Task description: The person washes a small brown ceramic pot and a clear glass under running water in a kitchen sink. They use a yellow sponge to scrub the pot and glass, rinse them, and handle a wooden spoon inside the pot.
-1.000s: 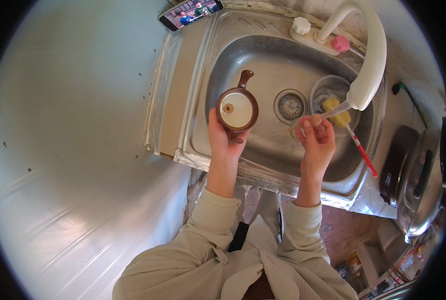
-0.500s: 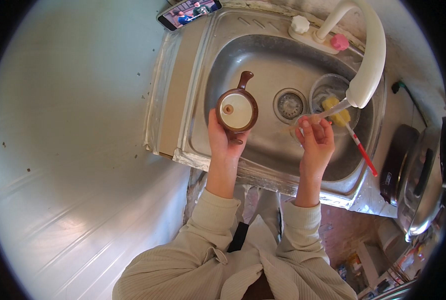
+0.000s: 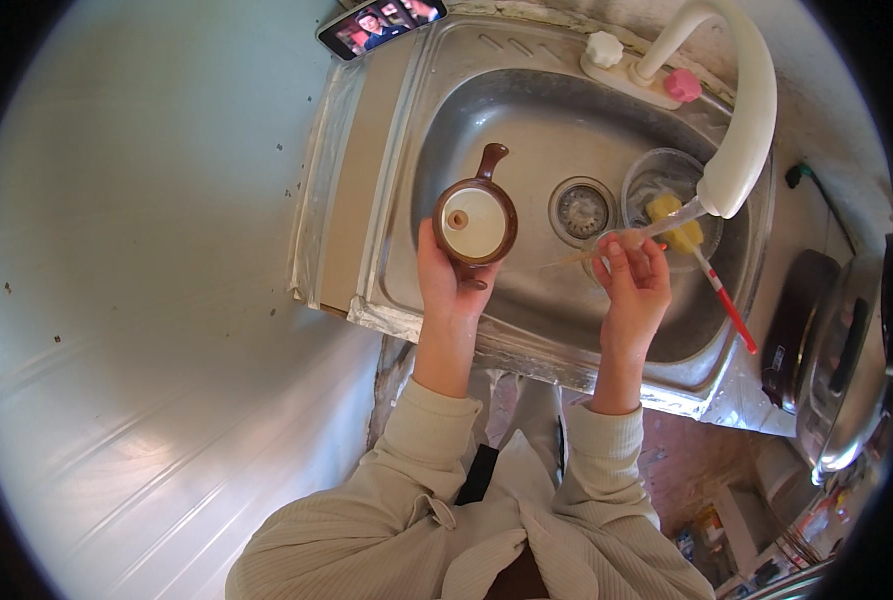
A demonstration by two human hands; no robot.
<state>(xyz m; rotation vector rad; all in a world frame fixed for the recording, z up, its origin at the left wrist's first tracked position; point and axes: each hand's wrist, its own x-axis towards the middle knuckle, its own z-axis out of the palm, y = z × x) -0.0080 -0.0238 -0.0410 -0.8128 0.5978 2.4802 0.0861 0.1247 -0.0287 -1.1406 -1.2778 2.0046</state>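
Brown, round, glossy pot with a cream-coloured inside sits in the person's left hand, held over the left part of the sink. That hand is clamped on the pot's near side from below, and the stubby brown handle points to the far side. A small brown ring-shaped spot marks the inside of the pot, toward the left.

To the right, the person's right hand has its fingertips drawn together at the stream of water (I cannot tell whether anything is pinched between them). The stream comes from a curved white faucet, which has a white knob and a pink knob at its far base.

Beyond the right hand, a clear round bowl holds a yellow sponge, with a red-and-white stick slanting from it toward the near right. Left of the bowl is the round metal drain of the stainless-steel sink. At the far left corner, a phone with a lit screen leans over a beige strip.
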